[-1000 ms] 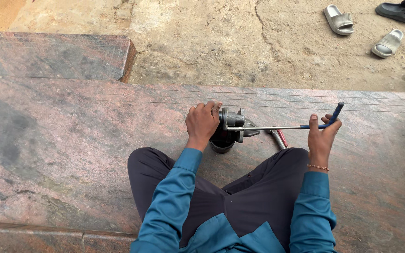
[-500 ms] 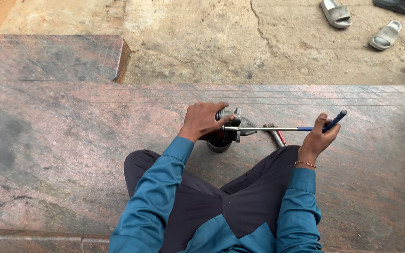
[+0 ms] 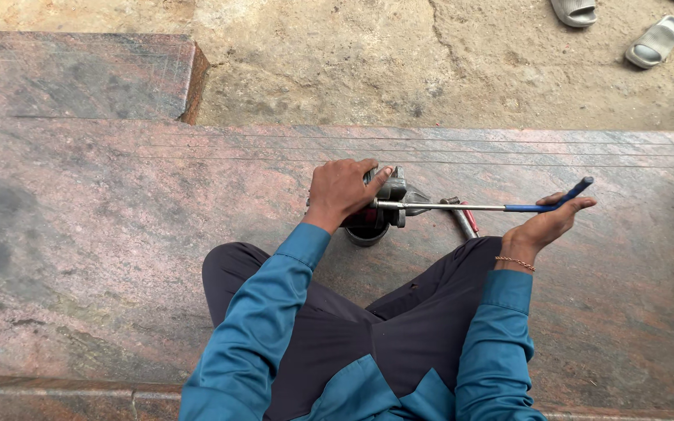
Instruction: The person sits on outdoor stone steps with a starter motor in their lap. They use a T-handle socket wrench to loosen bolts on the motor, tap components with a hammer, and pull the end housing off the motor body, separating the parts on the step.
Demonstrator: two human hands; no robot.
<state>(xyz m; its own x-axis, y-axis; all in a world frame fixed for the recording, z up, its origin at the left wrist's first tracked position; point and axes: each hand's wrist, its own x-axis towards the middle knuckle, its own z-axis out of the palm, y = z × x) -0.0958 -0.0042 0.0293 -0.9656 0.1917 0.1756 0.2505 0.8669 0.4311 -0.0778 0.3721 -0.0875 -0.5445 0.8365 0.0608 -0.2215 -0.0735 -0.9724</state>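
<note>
Left hand (image 3: 341,189) clamped over grey metal part (image 3: 390,191) on stone floor (image 3: 118,234), just before crossed legs. Right hand (image 3: 548,224) loosely curled under blue grip of long wrench (image 3: 470,206), shaft running level into part. Red-handled tool (image 3: 466,221) lies beneath shaft. Sandals (image 3: 653,40) well apart on dirt.

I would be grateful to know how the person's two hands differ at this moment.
The left hand lies palm down, clamped over the metal part; the right hand is turned up, cradling the tool's blue handle. The left is close to the knees, the right reaches farther out. Both wear teal sleeves.
</note>
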